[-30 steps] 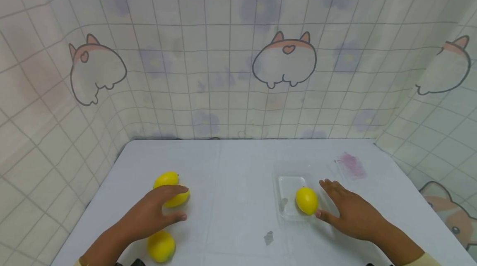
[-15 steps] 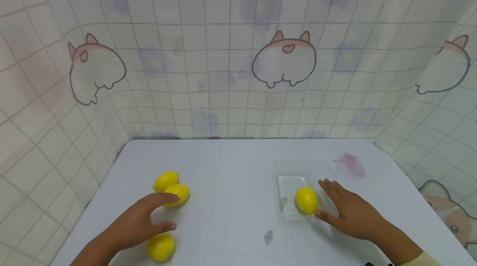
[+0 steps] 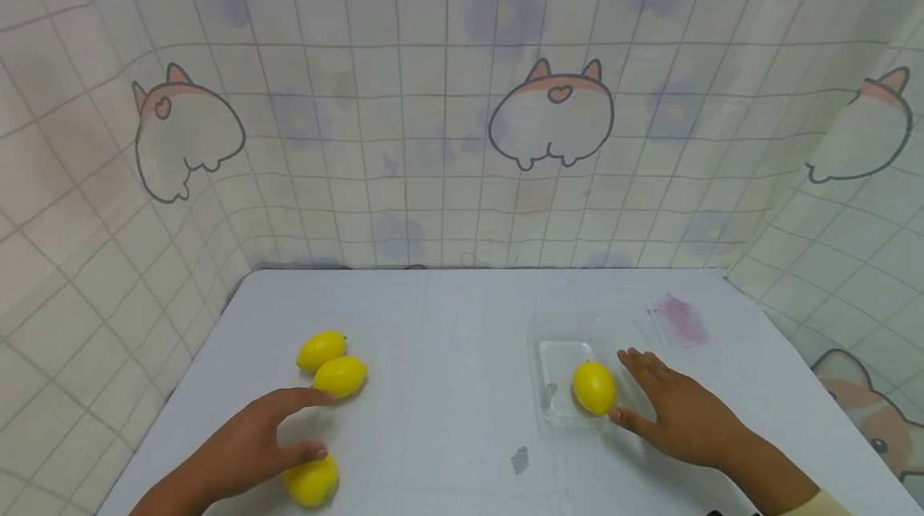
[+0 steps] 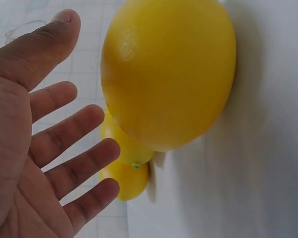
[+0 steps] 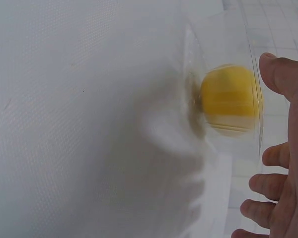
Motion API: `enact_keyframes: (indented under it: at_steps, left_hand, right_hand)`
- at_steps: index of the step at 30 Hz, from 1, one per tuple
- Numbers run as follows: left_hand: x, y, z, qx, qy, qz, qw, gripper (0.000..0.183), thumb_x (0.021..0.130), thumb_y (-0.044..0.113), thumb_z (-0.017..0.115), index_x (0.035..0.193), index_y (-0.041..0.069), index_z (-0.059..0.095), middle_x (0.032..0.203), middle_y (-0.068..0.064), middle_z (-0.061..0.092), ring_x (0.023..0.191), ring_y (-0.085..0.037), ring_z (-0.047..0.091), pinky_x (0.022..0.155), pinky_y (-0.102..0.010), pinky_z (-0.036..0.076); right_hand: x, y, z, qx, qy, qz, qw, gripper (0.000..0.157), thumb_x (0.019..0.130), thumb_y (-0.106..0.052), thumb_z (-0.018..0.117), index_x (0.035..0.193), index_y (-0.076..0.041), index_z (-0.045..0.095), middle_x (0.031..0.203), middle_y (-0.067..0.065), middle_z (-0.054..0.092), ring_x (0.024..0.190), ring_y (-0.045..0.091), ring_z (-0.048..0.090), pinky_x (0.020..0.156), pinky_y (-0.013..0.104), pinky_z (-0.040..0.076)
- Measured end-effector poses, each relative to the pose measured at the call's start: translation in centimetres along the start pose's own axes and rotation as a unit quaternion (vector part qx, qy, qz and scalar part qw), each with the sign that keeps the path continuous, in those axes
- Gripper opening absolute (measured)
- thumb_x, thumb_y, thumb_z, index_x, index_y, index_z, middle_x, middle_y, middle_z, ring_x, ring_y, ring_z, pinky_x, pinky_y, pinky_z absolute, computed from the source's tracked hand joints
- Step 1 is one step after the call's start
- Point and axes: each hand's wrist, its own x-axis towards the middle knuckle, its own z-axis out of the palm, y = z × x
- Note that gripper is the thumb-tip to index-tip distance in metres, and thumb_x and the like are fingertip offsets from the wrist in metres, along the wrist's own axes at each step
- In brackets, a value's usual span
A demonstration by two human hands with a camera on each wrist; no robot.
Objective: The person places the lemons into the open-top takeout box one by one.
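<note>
My left hand (image 3: 253, 444) hovers above the table at the left, thumb and fingers spread apart with nothing between them. Closest to its thumb lies a yellow lemon (image 3: 312, 482), which looms large in the left wrist view. Just beyond the fingertips two more lemons lie together, a nearer one (image 3: 341, 377) and a farther one (image 3: 321, 351). On the right, a clear plastic box (image 3: 552, 412) holds a single lemon (image 3: 594, 388), seen through the wall in the right wrist view. My right hand (image 3: 682, 416) stays beside the box's right side, fingers extended, holding nothing.
A white cloth covers the table (image 3: 447, 388). There is a grey patch (image 3: 520, 461) near the box and a pink patch (image 3: 680, 320) at the back right. A grid-patterned curtain (image 3: 404, 139) with printed corgis surrounds the table at the back and sides.
My left hand has moved back toward the near left, away from the two far lemons and over toward the near one. The right hand and all the lemons have stayed in place.
</note>
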Motion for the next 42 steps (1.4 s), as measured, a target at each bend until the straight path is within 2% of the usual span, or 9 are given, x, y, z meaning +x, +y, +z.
enact_keyframes:
  at_steps: [4, 12, 20, 23, 27, 31, 36, 42]
  left_hand:
    - [-0.3, -0.3, 0.0, -0.009, -0.018, -0.023, 0.9995, 0.067, 0.074, 0.059, 0.084, 0.131, 0.028, 0.067, 0.135, 0.009, 0.063, 0.132, -0.031, 0.053, 0.107, -0.062, 0.040]
    - [-0.6, -1.1, 0.2, -0.025, -0.063, -0.026, 0.9974, 0.076, 0.069, 0.058, 0.088, 0.133, 0.024, 0.066, 0.136, 0.003, 0.063, 0.132, -0.038, 0.051, 0.104, -0.068, 0.039]
    - [-0.9, -1.5, 0.6, -0.025, -0.076, -0.050, 0.9956, 0.075, 0.064, 0.056, 0.091, 0.128, 0.026, 0.067, 0.137, -0.003, 0.062, 0.130, -0.039, 0.052, 0.103, -0.069, 0.039]
    - [-0.8, -1.5, 0.6, -0.008, -0.072, -0.058, 0.9957, 0.073, 0.063, 0.055, 0.092, 0.124, 0.024, 0.068, 0.129, -0.001, 0.065, 0.121, -0.033, 0.057, 0.100, -0.064, 0.044]
    - [-0.5, -1.5, 0.7, 0.030, -0.058, -0.059, 0.9961, 0.065, 0.062, 0.056, 0.093, 0.111, 0.022, 0.068, 0.106, 0.007, 0.065, 0.100, -0.019, 0.058, 0.089, -0.049, 0.051]
    - [-0.5, -1.5, 0.7, 0.053, -0.052, -0.061, 0.9954, 0.059, 0.062, 0.058, 0.092, 0.101, 0.023, 0.065, 0.092, 0.009, 0.060, 0.086, -0.015, 0.054, 0.075, -0.038, 0.049]
    - [-0.4, -1.6, 0.6, 0.030, -0.063, -0.063, 0.9956, 0.060, 0.065, 0.056, 0.092, 0.107, 0.022, 0.067, 0.094, 0.008, 0.062, 0.086, -0.016, 0.055, 0.073, -0.038, 0.049]
    - [-0.4, -1.8, 0.2, -0.025, -0.084, -0.038, 0.9954, 0.064, 0.071, 0.050, 0.091, 0.118, 0.016, 0.067, 0.105, 0.006, 0.066, 0.093, -0.017, 0.060, 0.076, -0.035, 0.053]
  right_hand:
    - [-0.1, 0.1, 0.0, 0.000, 0.001, 0.000, 1.000, 0.096, 0.091, -0.077, 0.051, 0.158, -0.009, 0.038, 0.158, 0.019, 0.041, 0.139, 0.045, 0.043, 0.101, 0.066, 0.044]
    - [0.0, 0.3, 0.2, -0.001, 0.002, 0.001, 1.000, 0.097, 0.091, -0.078, 0.050, 0.158, -0.010, 0.037, 0.158, 0.019, 0.041, 0.139, 0.045, 0.044, 0.100, 0.066, 0.044]
    - [-0.1, 0.0, 0.0, 0.003, 0.003, 0.000, 1.000, 0.096, 0.091, -0.077, 0.052, 0.158, -0.010, 0.038, 0.157, 0.019, 0.042, 0.138, 0.045, 0.044, 0.100, 0.066, 0.045]
    - [-0.1, 0.0, 0.0, 0.003, 0.001, 0.002, 1.000, 0.096, 0.090, -0.078, 0.051, 0.158, -0.010, 0.038, 0.157, 0.019, 0.042, 0.138, 0.045, 0.044, 0.099, 0.066, 0.045]
    - [-0.2, 0.0, 0.0, 0.004, 0.005, -0.001, 1.000, 0.096, 0.091, -0.077, 0.051, 0.158, -0.010, 0.038, 0.157, 0.019, 0.042, 0.139, 0.045, 0.044, 0.100, 0.066, 0.045]
    - [-0.2, 0.0, 0.0, 0.004, 0.007, -0.004, 1.000, 0.095, 0.091, -0.076, 0.052, 0.157, -0.009, 0.038, 0.157, 0.019, 0.042, 0.138, 0.045, 0.044, 0.100, 0.065, 0.045]
    - [-0.2, 0.0, 0.1, 0.003, 0.007, -0.005, 1.000, 0.095, 0.092, -0.076, 0.052, 0.157, -0.009, 0.038, 0.156, 0.020, 0.043, 0.137, 0.045, 0.045, 0.100, 0.065, 0.045]
    - [-0.1, -0.1, 0.0, 0.003, 0.007, -0.004, 1.000, 0.095, 0.092, -0.076, 0.053, 0.157, -0.009, 0.038, 0.157, 0.020, 0.042, 0.138, 0.046, 0.045, 0.099, 0.066, 0.045]
